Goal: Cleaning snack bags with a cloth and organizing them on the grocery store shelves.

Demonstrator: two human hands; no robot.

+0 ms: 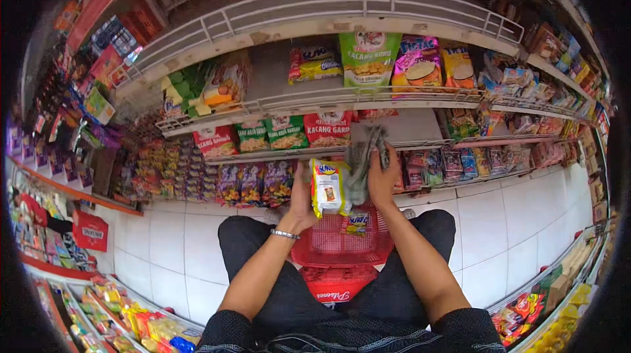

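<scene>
My left hand (301, 200) grips a yellow and white Sukro snack packet (329, 189) by its left side, its printed panel facing up. In my right hand (384, 175) is a grey-green checked cloth (364, 160), bunched and blurred, just right of the packet. Below both hands a red plastic basket (340, 247) stands between my knees. Another Sukro packet (357, 223) lies inside it.
Shelves ahead hold peanut packets (328, 128), a green snack pouch (369, 59) and chip bags (418, 62), behind wire rails (296, 106). White floor tiles (483, 225) lie either side. More goods (148, 326) stand behind me. A person in red (33, 210) is at far left.
</scene>
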